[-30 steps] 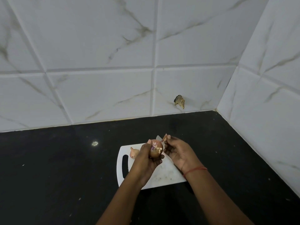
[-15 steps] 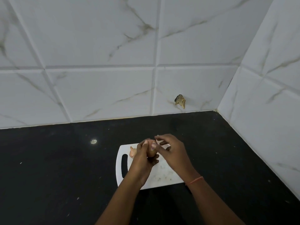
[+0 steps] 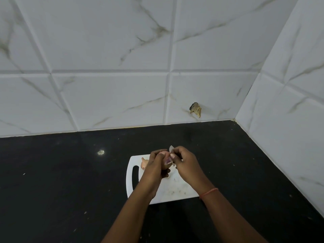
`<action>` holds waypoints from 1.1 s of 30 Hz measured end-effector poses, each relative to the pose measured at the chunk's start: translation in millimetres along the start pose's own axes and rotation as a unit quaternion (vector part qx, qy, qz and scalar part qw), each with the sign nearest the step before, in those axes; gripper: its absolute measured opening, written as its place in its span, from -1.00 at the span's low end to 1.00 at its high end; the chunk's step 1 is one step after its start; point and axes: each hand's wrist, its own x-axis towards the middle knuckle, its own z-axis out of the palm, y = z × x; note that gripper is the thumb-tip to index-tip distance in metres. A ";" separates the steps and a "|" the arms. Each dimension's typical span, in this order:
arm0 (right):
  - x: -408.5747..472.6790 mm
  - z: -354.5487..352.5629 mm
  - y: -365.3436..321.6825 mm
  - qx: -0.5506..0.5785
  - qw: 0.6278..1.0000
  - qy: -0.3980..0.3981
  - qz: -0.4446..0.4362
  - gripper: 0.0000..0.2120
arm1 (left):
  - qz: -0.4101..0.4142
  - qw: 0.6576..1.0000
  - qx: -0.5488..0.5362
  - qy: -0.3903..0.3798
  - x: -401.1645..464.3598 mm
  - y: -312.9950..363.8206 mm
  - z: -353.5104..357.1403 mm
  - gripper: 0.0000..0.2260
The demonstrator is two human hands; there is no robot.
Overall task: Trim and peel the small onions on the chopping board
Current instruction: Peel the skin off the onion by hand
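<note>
my left hand (image 3: 155, 170) grips a small brown onion (image 3: 165, 161) above the white plastic chopping board (image 3: 175, 192); my right hand (image 3: 185, 163) pinches a thin knife blade (image 3: 171, 148). another small pinkish onion (image 3: 144, 163) lies half hidden behind my left hand, on the black worktop (image 3: 61, 181).

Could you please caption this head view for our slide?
Both hands, left and right, peel a small onion above the chopping board.

Half-peeled onion (image 3: 166, 161) held above white board (image 3: 175, 192) — second onion (image 3: 144, 163) lies there.
</note>
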 end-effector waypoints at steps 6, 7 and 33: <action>0.7 -4.3 -3.0 0.413 0.889 -0.026 0.196 -0.83 | -0.060 0.988 -0.142 0.017 -1.2 2.8 -1.3 -0.73; 0.8 -5.6 -3.2 0.481 0.848 -0.015 0.222 -0.84 | -0.075 0.982 -0.174 0.019 -1.4 3.8 -1.6 -0.71; -11.0 1.3 -16.0 0.085 0.993 0.078 -0.038 -0.94 | -0.040 0.986 -0.161 -0.016 -8.7 9.9 -0.1 -0.65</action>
